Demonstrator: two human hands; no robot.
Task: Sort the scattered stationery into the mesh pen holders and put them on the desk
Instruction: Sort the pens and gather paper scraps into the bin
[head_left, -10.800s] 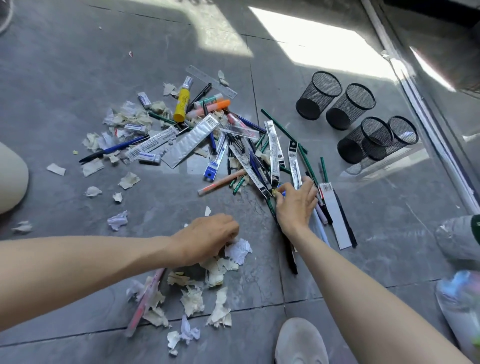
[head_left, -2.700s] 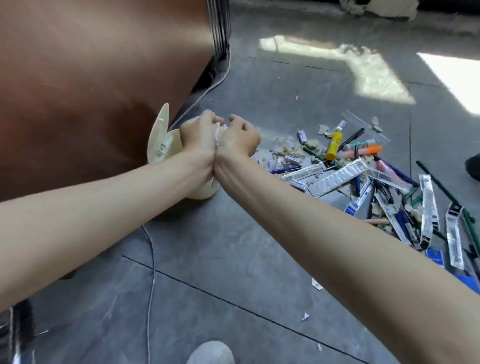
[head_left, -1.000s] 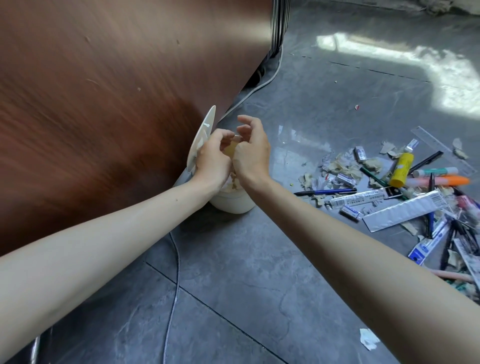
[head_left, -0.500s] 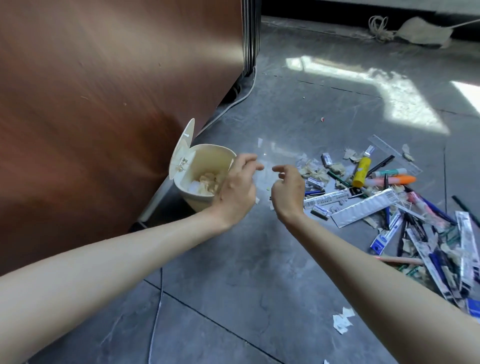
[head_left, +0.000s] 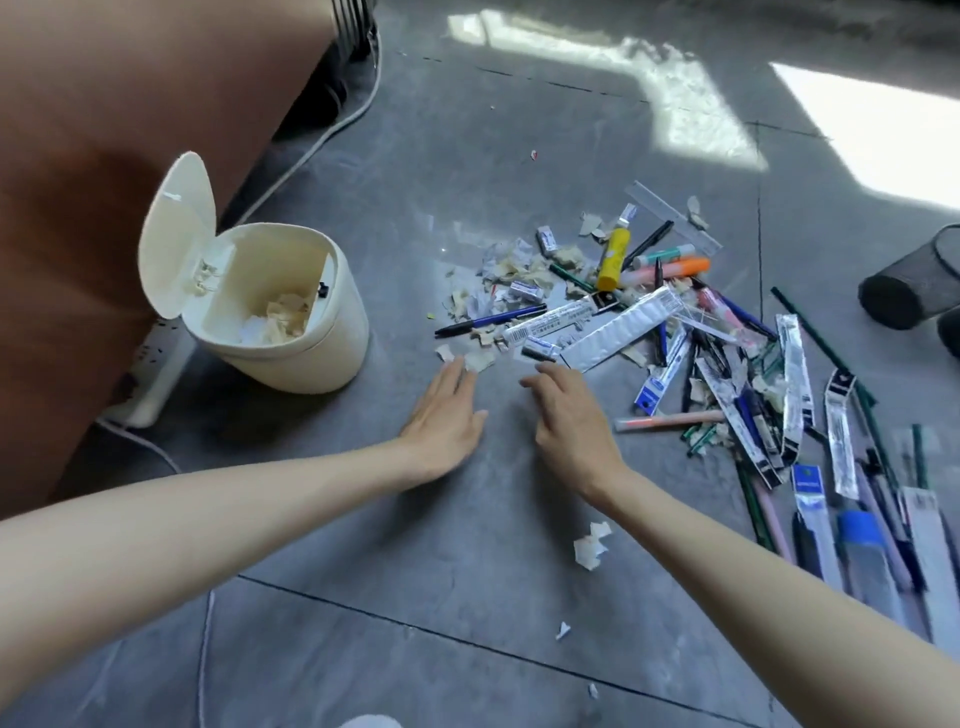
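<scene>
Scattered stationery (head_left: 670, 322) lies on the grey floor at centre right: pens, pencils, packaged refills, a yellow glue bottle (head_left: 614, 258), an orange highlighter (head_left: 680, 268), a clear ruler (head_left: 670, 214). Torn paper scraps (head_left: 514, 270) lie among them. One black mesh pen holder (head_left: 914, 291) lies on its side at the right edge. My left hand (head_left: 447, 415) reaches flat over the floor, fingertips at a paper scrap (head_left: 479, 360). My right hand (head_left: 571, 410) hovers beside it with relaxed fingers, holding nothing, close to a small eraser (head_left: 540, 349).
A cream mini bin (head_left: 291, 332) with its lid up stands at the left, paper scraps inside. Behind it is a brown wooden panel (head_left: 104, 130), with a power strip (head_left: 156, 369) and a cable (head_left: 332, 124) on the floor. A loose scrap (head_left: 591, 545) lies near my right forearm.
Both hands have left the bin's opening and dropped to the floor at the near edge of the pile. They are empty now; the paper they carried lies in the bin.
</scene>
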